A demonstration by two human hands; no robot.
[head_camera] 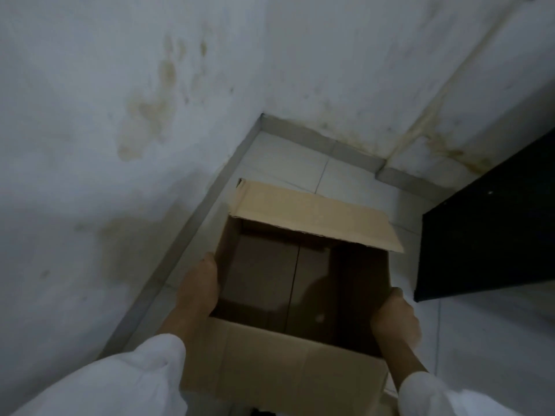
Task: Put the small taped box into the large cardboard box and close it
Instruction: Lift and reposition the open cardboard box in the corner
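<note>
The large cardboard box (315,214) stands open on the tiled floor in a room corner. Its far flap is folded out, and its near flap hangs toward me. The inside is dark and shows only the bottom seam; nothing lies in it. My left hand (198,286) grips the box's left wall, with fingers over the rim. My right hand (395,319) grips the right wall the same way. Both arms wear white sleeves. The small taped box is not in view.
Stained white walls (120,115) meet in a corner just behind the box, with a grey skirting along the floor. A black panel or piece of furniture (486,235) stands close on the right. Pale floor tiles (480,340) show to the right of the box.
</note>
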